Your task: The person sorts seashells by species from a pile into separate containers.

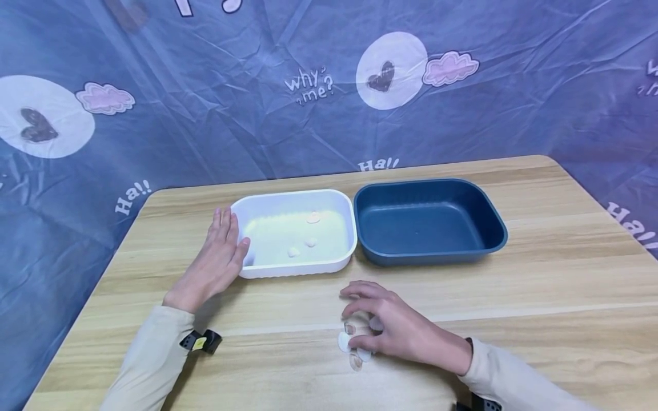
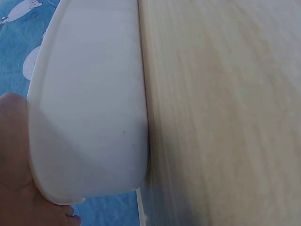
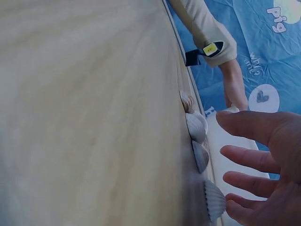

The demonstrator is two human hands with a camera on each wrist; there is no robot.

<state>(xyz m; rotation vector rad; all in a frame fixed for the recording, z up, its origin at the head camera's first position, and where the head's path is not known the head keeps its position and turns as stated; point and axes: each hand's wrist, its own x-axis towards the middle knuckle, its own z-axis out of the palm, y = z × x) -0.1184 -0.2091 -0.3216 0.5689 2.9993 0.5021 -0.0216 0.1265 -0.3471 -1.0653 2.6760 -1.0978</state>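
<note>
My left hand point(image 1: 218, 251) lies against the left rim of a white plastic basin point(image 1: 295, 270), its fingers fairly straight. The left wrist view shows the basin's outer wall point(image 2: 89, 103) with part of that hand beside it. Over a small cluster of seashells point(image 1: 344, 341) on the table hovers my right hand point(image 1: 390, 322), fingers spread and slightly bent, gripping nothing. In the right wrist view, a ribbed shell point(image 3: 215, 201) stands close to its lower fingers; whether they touch is unclear. A few pale shells point(image 1: 313, 217) lie inside the white basin.
A dark blue basin point(image 1: 432, 255) with no shells visible in it stands right beside the white one. Both are toward the back of a wooden table point(image 1: 277, 354). Behind the table hangs a blue printed cloth point(image 1: 231, 114).
</note>
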